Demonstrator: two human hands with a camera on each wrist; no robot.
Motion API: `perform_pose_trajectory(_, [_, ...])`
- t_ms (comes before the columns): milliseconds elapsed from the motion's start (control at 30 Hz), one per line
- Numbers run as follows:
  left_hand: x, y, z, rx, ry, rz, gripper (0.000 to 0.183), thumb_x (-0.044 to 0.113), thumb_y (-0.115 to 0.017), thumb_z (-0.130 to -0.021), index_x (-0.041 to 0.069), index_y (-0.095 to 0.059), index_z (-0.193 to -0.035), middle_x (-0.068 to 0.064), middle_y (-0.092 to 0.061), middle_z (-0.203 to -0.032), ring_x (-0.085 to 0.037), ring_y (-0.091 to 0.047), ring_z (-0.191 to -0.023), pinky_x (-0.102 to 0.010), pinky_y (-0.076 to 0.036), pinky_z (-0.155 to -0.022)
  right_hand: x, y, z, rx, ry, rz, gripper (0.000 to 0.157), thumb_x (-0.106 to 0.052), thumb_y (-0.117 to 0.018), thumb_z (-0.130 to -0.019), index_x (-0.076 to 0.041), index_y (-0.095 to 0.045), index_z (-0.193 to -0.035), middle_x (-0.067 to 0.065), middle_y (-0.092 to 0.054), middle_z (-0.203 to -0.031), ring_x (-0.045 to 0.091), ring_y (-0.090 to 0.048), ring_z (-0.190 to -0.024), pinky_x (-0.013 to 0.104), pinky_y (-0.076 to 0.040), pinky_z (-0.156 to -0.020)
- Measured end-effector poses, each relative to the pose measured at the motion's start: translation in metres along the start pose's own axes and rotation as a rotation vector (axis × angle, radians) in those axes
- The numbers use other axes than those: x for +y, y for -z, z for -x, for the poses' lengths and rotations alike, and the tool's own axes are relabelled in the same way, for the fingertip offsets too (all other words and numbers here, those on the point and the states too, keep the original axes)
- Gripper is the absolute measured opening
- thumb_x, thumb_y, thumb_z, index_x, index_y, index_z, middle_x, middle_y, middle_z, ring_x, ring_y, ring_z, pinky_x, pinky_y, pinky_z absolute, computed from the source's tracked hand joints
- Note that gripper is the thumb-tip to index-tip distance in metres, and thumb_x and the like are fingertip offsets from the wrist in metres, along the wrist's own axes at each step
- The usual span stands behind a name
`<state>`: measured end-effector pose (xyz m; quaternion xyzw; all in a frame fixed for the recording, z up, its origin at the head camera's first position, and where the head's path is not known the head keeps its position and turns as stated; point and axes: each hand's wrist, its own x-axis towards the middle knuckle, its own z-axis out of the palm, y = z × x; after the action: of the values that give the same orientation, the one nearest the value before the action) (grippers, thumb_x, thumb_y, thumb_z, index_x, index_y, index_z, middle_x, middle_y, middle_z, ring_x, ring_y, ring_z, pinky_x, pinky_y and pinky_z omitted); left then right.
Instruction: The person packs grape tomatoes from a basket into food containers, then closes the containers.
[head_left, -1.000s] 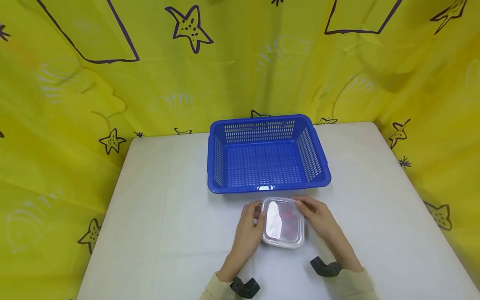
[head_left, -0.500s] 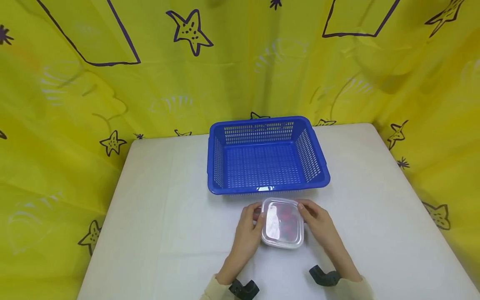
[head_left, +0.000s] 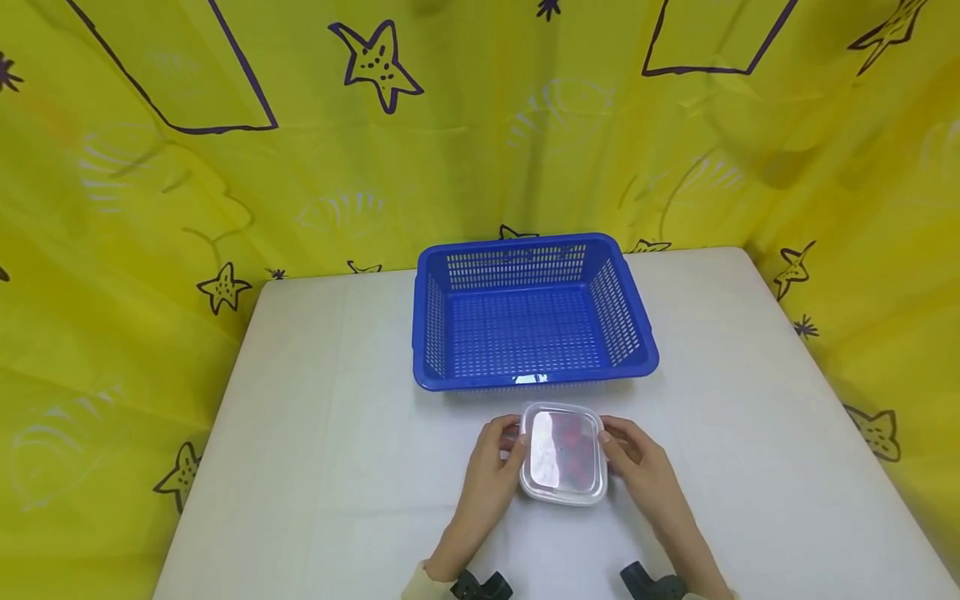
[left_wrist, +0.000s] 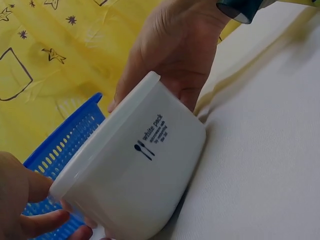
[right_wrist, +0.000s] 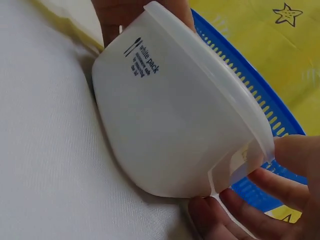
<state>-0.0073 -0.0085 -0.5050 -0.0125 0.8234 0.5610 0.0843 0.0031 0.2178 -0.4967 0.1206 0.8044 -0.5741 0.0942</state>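
A squarish white food container (head_left: 562, 454) with a translucent lid stands on the table before the person, and something reddish shows through the lid. Printed on its near side are the words "white pack" with a small spoon and fork (left_wrist: 144, 150). My left hand (head_left: 489, 475) holds the container's left side, thumb at the lid's edge and fingers curled around the wall. On the opposite side my right hand (head_left: 651, 477) grips likewise, its thumb near the back right corner. The right wrist view shows its fingertips (right_wrist: 205, 212) low against the container wall (right_wrist: 150, 120).
Just behind the container sits a blue perforated plastic basket (head_left: 536, 383) with nothing in it. A white cloth (head_left: 375, 467) covers the table. Yellow curtains (head_left: 457, 167) with starfish drawings enclose the back and both sides.
The container and both hands have shifted slightly toward the person, away from the basket. My right hand has slid from the lid's back right corner down along the right side.
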Motion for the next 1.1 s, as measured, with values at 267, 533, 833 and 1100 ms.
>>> perform_pose_trajectory(267, [-0.001, 0.007, 0.011, -0.052, 0.033, 0.074, 0.046, 0.018, -0.066, -0.097, 0.006, -0.057, -0.141, -0.013, -0.063, -0.135, -0.021, -0.063, -0.113, -0.023, -0.056, -0.086, 0.008, 0.005, 0.021, -0.020, -0.015, -0.051, 0.046, -0.032, -0.059, -0.107, -0.007, -0.055, -0.146, 0.021, -0.061, -0.145, -0.009, -0.065, -0.103, 0.023, -0.061, -0.084])
perform_pose_trajectory(533, [-0.009, 0.017, 0.031, -0.082, 0.053, 0.133, 0.049, 0.014, -0.068, -0.092, 0.011, -0.058, -0.140, -0.010, -0.063, -0.137, -0.020, -0.063, -0.114, -0.023, -0.056, -0.086, 0.012, -0.005, 0.036, -0.052, -0.069, -0.111, 0.047, -0.027, -0.065, -0.104, -0.012, -0.054, -0.148, 0.016, -0.060, -0.146, -0.003, -0.065, -0.108, 0.022, -0.060, -0.087])
perform_pose_trajectory(833, [-0.021, 0.036, 0.044, 0.042, 0.106, 0.207, 0.044, 0.011, -0.066, -0.093, 0.015, -0.062, -0.136, -0.009, -0.066, -0.130, -0.018, -0.061, -0.113, -0.022, -0.056, -0.084, -0.009, -0.031, 0.035, -0.114, -0.049, -0.190, 0.045, -0.023, -0.069, -0.100, -0.010, -0.059, -0.142, 0.015, -0.061, -0.144, 0.010, -0.069, -0.107, 0.024, -0.060, -0.087])
perform_pose_trajectory(1100, [-0.031, 0.071, 0.057, 0.197, 0.139, 0.204, 0.041, 0.007, -0.062, -0.093, 0.013, -0.064, -0.134, -0.010, -0.066, -0.132, -0.019, -0.063, -0.115, -0.024, -0.056, -0.086, -0.028, -0.064, 0.029, -0.298, 0.026, -0.217, 0.047, -0.023, -0.072, -0.099, -0.009, -0.058, -0.142, 0.019, -0.059, -0.144, 0.016, -0.069, -0.110, 0.026, -0.061, -0.088])
